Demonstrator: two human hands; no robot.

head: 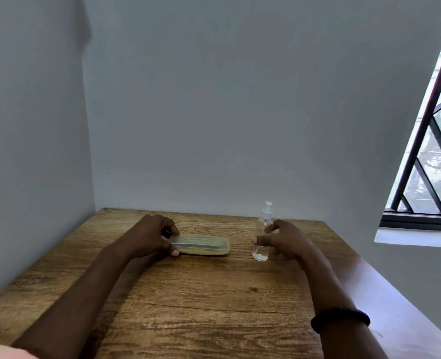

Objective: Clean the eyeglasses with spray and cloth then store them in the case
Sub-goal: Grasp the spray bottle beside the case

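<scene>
Left hand (152, 234) pinches the case (203, 244) mid-frame; right hand (286, 239), grasp unclear, could topple the light bottle (262, 229) at its fingertips.

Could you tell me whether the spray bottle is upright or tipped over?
Upright: the bottle stands on its base on the table, nozzle on top.

1. A plain domestic-looking room: a brown wood-grain rectangular table (188, 294) fills a corner.
2. Bare pale grey painted walls (214, 112) rise behind and left of it.
3. To its right, a dark-barred metal-framed window (434, 161) shows greenery.
</scene>
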